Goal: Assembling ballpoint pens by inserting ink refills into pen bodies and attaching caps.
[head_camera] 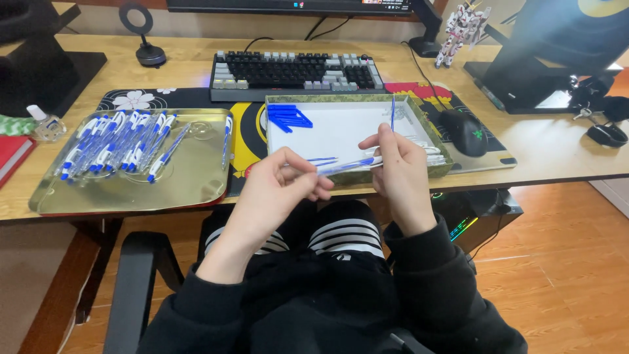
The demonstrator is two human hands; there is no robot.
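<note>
A: What is hard to read here?

B: The pen parts are blurring where the two hands meet. The left hand (283, 182) is closing thumb and fingers together on one end of a clear pen barrel (347, 165); its fingertips are curling inward, hiding the grip. A thin blue refill (323, 160) is showing just behind that barrel, but whether the hand is touching it I cannot tell.

A: And the other hand?

B: The right hand (400, 172) is pinching the barrel's other end, fingers pressed together. A thin blue stick (392, 113) is rising above that hand's fingertips; what is holding it is hidden.

A: Where is the barrel sitting?

B: It is hovering at the near rim of the white-floored box (341, 131), above the person's lap, not resting on anything.

A: Anything else by the box?

B: Blue caps (288, 117) are lying in its far left corner. Clear barrels at its right side are hard to count. Left of the box, a gold tray (190, 177) is holding finished pens (114, 145) in its far left part. Behind the box a keyboard (296, 72) is lying; to its right, a black mouse (466, 131). The desk edge (563, 172) is running just in front of the box.
</note>
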